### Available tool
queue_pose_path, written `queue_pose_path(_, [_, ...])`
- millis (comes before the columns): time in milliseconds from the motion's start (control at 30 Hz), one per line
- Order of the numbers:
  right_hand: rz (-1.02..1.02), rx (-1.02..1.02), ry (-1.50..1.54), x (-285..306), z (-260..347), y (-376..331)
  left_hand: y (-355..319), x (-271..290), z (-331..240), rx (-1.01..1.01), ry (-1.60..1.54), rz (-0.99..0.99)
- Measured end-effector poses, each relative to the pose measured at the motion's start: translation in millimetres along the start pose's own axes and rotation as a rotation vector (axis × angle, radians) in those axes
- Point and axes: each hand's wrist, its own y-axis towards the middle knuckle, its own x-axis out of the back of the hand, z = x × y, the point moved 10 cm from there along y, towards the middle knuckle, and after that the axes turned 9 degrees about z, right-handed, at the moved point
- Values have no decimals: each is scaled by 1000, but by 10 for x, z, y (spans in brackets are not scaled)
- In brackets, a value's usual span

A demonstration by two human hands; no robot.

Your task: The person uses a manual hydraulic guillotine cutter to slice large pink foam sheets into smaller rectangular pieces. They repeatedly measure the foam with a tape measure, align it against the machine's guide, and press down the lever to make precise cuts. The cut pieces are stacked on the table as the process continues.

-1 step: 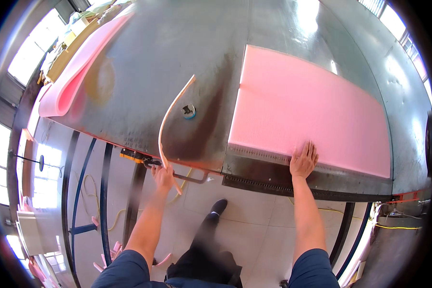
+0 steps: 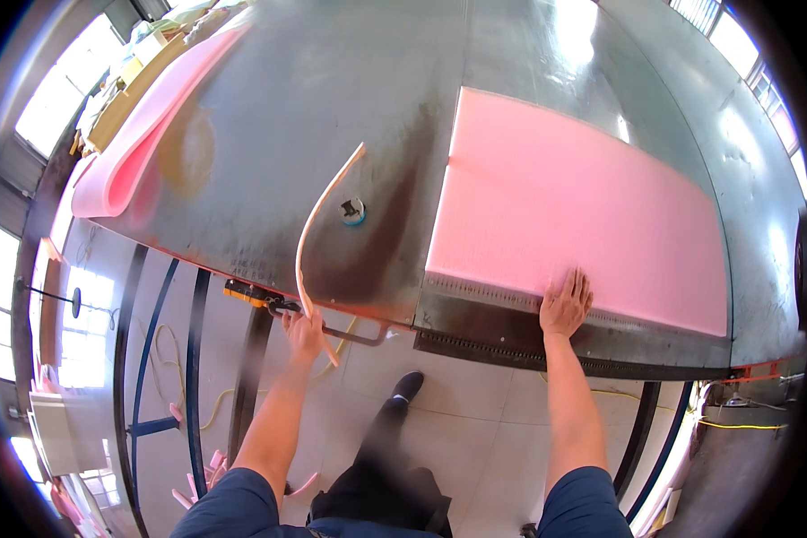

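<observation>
A thick pink foam slab (image 2: 574, 193) lies flat on the right half of a grey metal table (image 2: 386, 54). My right hand (image 2: 565, 303) rests with its palm down on the slab's near edge, fingers stretched forward. Beneath that edge runs a metal ruler-like strip (image 2: 475, 286) with fine marks. At the table's front edge, my left hand (image 2: 305, 332) is closed round a thin, pale pink foam strip (image 2: 302, 242). The strip curves up over the tabletop, and its short tail hangs past my fingers. A bent metal handle (image 2: 359, 339) juts out just right of that hand.
A small round tape-like disc (image 2: 352, 212) lies on the table. Folded pink foam (image 2: 121, 179) sits at the far left edge. A yellow-and-black tool (image 2: 247, 291) hangs under the front edge. Blue frame legs (image 2: 197, 377), a yellow cord (image 2: 213, 414) and foam scraps (image 2: 211, 468) are below.
</observation>
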Motion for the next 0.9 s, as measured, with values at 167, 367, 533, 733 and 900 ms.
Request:
queue_pose_path(167, [34, 11, 21, -33, 13, 34, -53, 51, -131, -92, 81, -21])
queue_pose_path(367, [72, 3, 35, -65, 15, 114, 7, -15, -14, 41, 35, -32])
queue_pose_path(533, [117, 4, 53, -55, -43, 155, -35, 107, -190, 48, 37, -29])
queue_pose_path(733, [212, 2, 115, -19, 158, 279, -79, -77, 102, 121, 76, 290])
queue_pose_path(900, [190, 25, 46, -184, 7, 287, -403, 335, -224, 162, -100, 114])
